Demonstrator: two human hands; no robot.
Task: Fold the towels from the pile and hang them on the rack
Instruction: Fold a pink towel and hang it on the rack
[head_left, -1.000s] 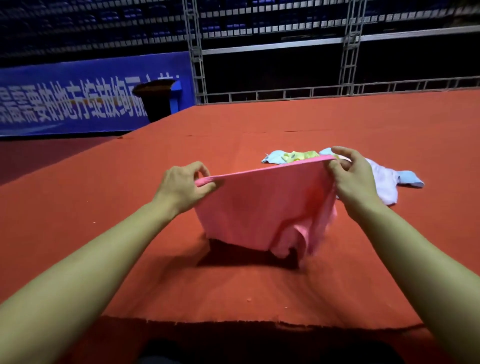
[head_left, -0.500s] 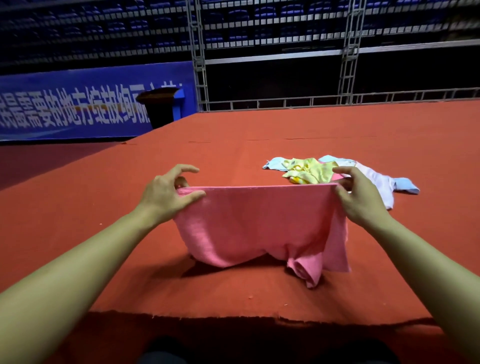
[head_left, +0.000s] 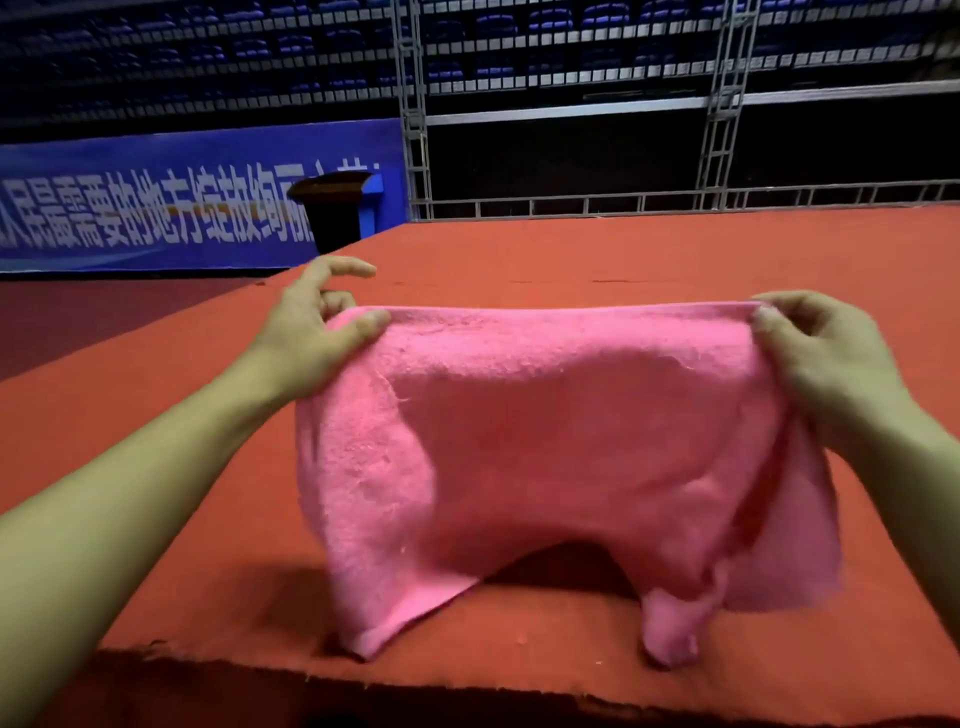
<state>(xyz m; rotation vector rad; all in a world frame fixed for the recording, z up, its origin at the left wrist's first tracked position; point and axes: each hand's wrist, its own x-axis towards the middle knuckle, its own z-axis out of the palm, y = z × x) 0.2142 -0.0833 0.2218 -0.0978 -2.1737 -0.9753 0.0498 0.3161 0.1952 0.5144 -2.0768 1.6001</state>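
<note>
Lower frame: we see the pink towel (head_left: 545, 457) hanging mid-frame, bottom corners brushing the red table (head_left: 156, 545), long edge left-right. Left hand (head_left: 306, 338) pinches its upper-left corner, right hand (head_left: 826, 358) the upper-right, level. No rack in view; next fold likely brings the corners together.

dim indoor scene, warm cast. light falls from above and in front: the fuzzy pink terry towel (head_left: 545, 447) is bright along its top edge and left side, darker across the centre. it throws a dark, soft-edged shadow onto the red felt-covered counter (head_left: 519, 249) beneath its hanging hem. background stands almost black. blue banner with white lettering (head_left: 182, 208) reads slightly smeared. wide-angle bending shows at the frame edges; forearms stretch. overall soft, grainy, mild motion blur on the towel's lower right corner.
</note>
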